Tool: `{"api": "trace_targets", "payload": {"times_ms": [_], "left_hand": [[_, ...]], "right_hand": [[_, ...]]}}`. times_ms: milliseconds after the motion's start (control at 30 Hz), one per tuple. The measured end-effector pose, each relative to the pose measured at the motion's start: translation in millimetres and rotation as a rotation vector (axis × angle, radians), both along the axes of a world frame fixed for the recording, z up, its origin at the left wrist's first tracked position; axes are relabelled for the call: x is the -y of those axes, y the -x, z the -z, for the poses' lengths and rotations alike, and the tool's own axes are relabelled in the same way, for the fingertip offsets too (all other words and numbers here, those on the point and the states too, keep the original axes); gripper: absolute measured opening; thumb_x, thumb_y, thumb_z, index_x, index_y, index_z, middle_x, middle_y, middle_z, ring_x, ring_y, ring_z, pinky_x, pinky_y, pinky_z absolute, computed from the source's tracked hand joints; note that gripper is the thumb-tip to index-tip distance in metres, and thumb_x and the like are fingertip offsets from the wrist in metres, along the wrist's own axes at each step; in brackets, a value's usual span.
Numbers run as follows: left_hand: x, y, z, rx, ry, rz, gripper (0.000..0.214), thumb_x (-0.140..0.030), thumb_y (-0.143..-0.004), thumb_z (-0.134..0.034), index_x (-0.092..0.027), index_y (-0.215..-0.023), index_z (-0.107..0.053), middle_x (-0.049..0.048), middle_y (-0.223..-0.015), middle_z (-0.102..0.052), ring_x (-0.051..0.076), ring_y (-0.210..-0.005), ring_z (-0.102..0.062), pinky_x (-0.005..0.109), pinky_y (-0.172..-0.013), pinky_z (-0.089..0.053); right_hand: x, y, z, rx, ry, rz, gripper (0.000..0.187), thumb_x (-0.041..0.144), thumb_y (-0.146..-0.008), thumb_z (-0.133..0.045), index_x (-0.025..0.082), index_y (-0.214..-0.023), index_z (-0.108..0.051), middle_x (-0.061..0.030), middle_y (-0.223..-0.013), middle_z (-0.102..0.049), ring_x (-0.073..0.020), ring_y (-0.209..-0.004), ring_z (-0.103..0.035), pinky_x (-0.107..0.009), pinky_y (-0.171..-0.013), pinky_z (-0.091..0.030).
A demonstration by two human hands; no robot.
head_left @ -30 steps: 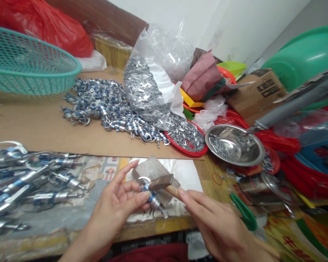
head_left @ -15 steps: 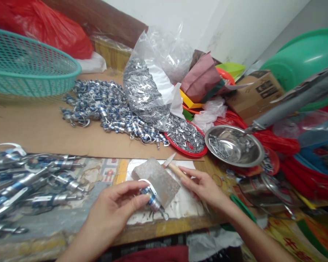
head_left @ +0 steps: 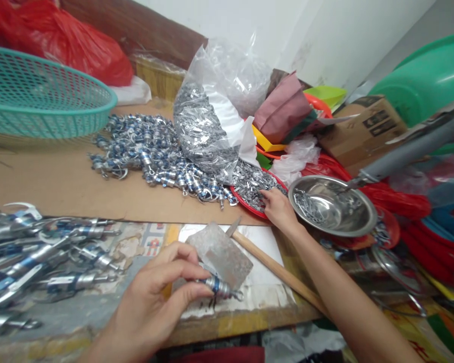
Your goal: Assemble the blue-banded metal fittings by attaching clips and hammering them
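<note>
My left hand (head_left: 166, 287) pinches a blue-banded metal fitting (head_left: 221, 287) with a small ring at its end, between thumb and fingers. It is held just in front of a grey metal block (head_left: 221, 254) lying on white paper. My right hand (head_left: 280, 209) reaches into a red tray (head_left: 245, 201) of small flat metal pieces (head_left: 251, 184). Its fingertips are drawn together at the pieces, and what they hold is hidden. A hammer (head_left: 268, 262) with a wooden handle lies on the bench, its head against the block and its handle passing under my right forearm.
A heap of similar fittings (head_left: 147, 151) covers the cardboard (head_left: 53, 186), and larger ones (head_left: 60, 262) lie at left. Behind the tray stands a plastic bag of metal pieces (head_left: 202, 126). A steel bowl (head_left: 371, 227) sits at right, a teal basket (head_left: 60, 123) at back left.
My right hand has let go of the hammer and moved up and away into the red tray. My left hand still holds the fitting, now turned flatter.
</note>
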State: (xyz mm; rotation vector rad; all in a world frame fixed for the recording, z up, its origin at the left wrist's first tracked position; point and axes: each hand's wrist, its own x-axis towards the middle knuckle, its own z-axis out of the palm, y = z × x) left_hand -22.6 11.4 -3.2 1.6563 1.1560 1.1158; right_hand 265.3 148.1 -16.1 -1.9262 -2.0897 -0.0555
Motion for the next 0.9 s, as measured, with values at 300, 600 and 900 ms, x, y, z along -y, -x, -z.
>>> {"api": "trace_targets", "payload": {"times_ms": [300, 600, 900], "left_hand": [[-4.9, -8.8, -1.0, 0.043, -0.008, -0.007, 0.011, -0.021, -0.069, -0.069, -0.029, -0.069, -0.077, 0.0018, -0.067, -0.071, 0.018, -0.064, -0.066, 0.023, -0.061, -0.05], [-2.9, -5.0, 4.7, -0.066, -0.067, 0.082, 0.018, -0.013, -0.073, -0.064, -0.027, -0.076, -0.074, -0.001, -0.075, -0.07, 0.012, -0.071, -0.066, 0.018, -0.066, -0.049], [-2.7, -5.7, 4.4, -0.07, -0.092, 0.077, 0.018, -0.013, -0.073, -0.065, -0.027, -0.08, -0.074, -0.0007, -0.076, -0.071, 0.013, -0.072, -0.067, 0.017, -0.067, -0.049]], "right_hand": [[6.5, -16.0, -1.0, 0.03, 0.019, 0.009, 0.022, 0.029, -0.09, -0.052, 0.015, -0.107, -0.058, -0.0065, -0.108, -0.06, -0.0179, -0.093, -0.06, -0.039, -0.081, -0.05], [-2.8, -3.3, 1.2, -0.03, 0.075, -0.098, 0.023, 0.03, -0.09, -0.052, 0.016, -0.107, -0.058, -0.0064, -0.109, -0.06, -0.0172, -0.091, -0.06, -0.038, -0.08, -0.051], [9.3, -10.8, -1.6, -0.233, -0.139, -0.005, 0.015, 0.025, -0.085, -0.058, 0.018, -0.095, -0.066, -0.0047, -0.093, -0.069, -0.0181, -0.086, -0.065, -0.037, -0.083, -0.05]]}}
